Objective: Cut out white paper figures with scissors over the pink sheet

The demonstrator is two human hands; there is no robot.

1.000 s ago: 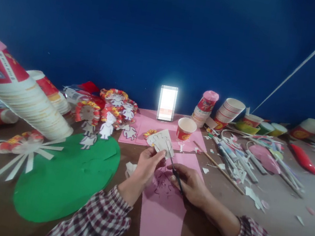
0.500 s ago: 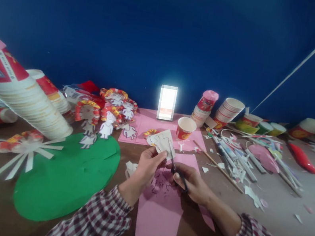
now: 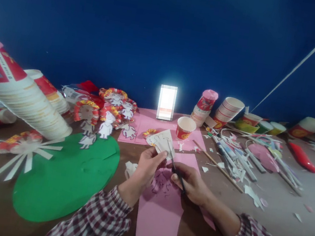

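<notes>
Left hand (image 3: 149, 167), pinching white paper (image 3: 163, 138); right hand (image 3: 190, 182), gripping black-handled scissors (image 3: 174, 167); pink paper (image 3: 158, 221) below; green sheet (image 3: 64, 185), left side of counter (image 3: 277, 212)

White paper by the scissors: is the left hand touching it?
Touching: the head view shows the left hand gripping the white paper, thumb lying over its lower part.

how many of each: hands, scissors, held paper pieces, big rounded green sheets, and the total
left hand and right hand: 2
scissors: 1
held pale paper piece: 1
big rounded green sheet: 1
total: 5
</notes>
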